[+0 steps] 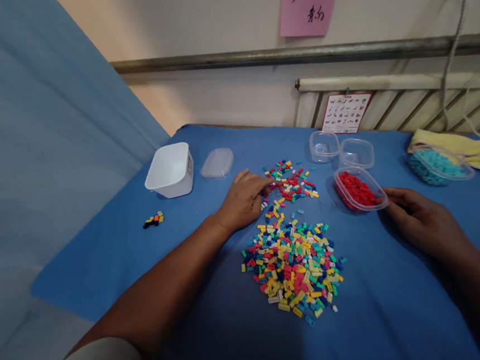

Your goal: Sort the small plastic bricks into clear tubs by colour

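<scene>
A big heap of small coloured bricks [293,266] lies in the middle of the blue table [132,260]. A smaller, looser patch of bricks [292,182] lies behind it. My left hand [244,198] rests palm down at the left edge of that smaller patch, fingers curled with the tips among the bricks. My right hand [419,218] lies on the table, its fingers against the right side of a clear tub of red bricks [359,189]. I cannot see anything held in either hand.
Two empty clear tubs [341,148] stand behind the red one. A tub of turquoise bricks [438,166] sits at the right by a yellow cloth [478,150]. A white box [171,169], a clear lid [218,163] and a few stray bricks [153,220] lie at the left.
</scene>
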Demonstrator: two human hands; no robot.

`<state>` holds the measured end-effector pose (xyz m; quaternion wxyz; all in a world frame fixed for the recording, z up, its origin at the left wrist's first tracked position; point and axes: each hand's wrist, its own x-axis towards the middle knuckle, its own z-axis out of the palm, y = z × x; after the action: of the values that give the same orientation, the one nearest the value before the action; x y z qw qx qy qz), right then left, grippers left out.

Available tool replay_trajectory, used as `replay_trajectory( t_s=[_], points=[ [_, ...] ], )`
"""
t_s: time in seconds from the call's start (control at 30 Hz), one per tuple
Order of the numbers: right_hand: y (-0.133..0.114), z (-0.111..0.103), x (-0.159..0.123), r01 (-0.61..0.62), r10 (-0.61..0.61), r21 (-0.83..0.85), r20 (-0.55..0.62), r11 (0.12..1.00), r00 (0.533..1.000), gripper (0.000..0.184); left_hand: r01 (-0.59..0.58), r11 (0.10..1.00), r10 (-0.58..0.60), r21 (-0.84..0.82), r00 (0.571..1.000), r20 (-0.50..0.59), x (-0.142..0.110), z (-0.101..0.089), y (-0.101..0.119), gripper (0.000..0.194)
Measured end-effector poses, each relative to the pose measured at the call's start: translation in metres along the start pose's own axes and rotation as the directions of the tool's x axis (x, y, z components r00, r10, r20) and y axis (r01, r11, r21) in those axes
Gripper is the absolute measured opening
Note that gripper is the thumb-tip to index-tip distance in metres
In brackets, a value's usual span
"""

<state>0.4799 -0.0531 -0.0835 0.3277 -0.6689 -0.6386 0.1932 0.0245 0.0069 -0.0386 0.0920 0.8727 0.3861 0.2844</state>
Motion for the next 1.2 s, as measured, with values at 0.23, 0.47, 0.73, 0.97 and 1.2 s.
replay_trajectory(
  t_s=[0.23,0.47,0.73,0.97,1.2],
  points=[
    [-0.007,-0.001,-0.001,0.007,-0.008,-0.027,-0.024,1.0,1.0,0.058,-0.014,0.984,0.001,0.177,0.997,0.077,0.002,-0.002,-0.007,0.05],
    [0.001,0.002,-0.001,0.028,-0.027,0.017,-0.023,0.999,0.999,0.057,-0.005,0.991,-0.016,0.131,0.986,0.165,0.003,-0.009,-0.016,0.028],
    [-0.006,0.001,-0.001,-0.005,0.005,-0.01,-0.034,1.0,0.999,0.058,0.128,0.99,-0.13,0.059,0.991,0.042,0.005,-0.013,-0.016,0.02],
    [-0.013,-0.001,0.0,-0.001,0.001,-0.006,-0.02,1.0,1.0,0.059,0.306,0.94,-0.314,-0.15,0.949,-0.034,0.007,-0.006,-0.023,0.018],
    [-0.017,0.002,0.002,0.03,-0.028,0.04,-0.04,0.999,0.999,0.05,0.276,0.894,-0.294,-0.354,0.956,0.001,0.034,0.005,0.007,0.019]
  ],
)
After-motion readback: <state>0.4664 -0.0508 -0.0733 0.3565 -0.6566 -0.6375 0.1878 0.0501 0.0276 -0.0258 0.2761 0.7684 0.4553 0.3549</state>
